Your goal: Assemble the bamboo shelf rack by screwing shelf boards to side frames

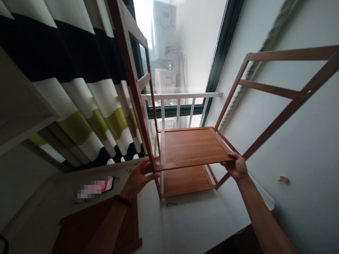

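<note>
Pinching the upper shelf by its corner, right grip faces left grip clasping the post; wood looks stiff, lightish, best edge-held

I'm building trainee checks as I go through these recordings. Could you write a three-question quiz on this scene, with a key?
1. Multiple choice: which corner of the upper shelf is the right hand at?
A) back left
B) front right
C) back right
2. True or false: the left hand is gripping the striped curtain.
3. Short answer: what lies on the white surface just in front of the lower shelf?

Key:
1. B
2. False; the left hand is at the frame's left post.
3. A small L-shaped tool.
</note>
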Action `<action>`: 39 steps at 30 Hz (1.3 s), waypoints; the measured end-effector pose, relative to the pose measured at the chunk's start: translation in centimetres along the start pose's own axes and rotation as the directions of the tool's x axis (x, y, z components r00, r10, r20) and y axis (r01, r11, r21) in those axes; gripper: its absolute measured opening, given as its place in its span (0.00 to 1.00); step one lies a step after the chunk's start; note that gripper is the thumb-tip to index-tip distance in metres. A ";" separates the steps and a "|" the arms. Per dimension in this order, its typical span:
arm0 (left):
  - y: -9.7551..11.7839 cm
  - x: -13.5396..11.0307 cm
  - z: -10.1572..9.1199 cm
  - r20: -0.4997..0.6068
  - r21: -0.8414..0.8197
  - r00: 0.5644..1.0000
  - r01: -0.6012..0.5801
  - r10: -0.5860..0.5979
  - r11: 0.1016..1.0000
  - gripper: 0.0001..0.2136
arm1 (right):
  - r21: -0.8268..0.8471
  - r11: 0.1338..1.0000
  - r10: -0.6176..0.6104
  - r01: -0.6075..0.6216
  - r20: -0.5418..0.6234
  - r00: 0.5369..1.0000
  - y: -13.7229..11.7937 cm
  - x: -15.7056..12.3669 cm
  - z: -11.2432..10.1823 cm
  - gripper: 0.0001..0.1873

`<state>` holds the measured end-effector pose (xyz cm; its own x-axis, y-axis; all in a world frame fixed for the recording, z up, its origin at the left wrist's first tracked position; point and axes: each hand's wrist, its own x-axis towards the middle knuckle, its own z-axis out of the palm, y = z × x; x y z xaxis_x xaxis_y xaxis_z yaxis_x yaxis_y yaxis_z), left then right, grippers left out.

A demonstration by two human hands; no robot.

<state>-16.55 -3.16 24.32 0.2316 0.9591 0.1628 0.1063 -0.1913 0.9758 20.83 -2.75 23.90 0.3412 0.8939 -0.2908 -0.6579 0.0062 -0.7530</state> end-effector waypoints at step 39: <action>-2.1 -0.5 0.0 0.006 -0.104 1.000 0.025 -0.024 0.994 0.24 | 0.044 0.995 -0.086 0.086 -0.011 0.996 1.1 -0.2 0.2 0.07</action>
<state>-16.91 -3.20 22.19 0.2344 0.9623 0.1380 0.0105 -0.1445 0.9895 19.92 -2.80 23.24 0.4033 0.8853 -0.2315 -0.6551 0.1028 -0.7485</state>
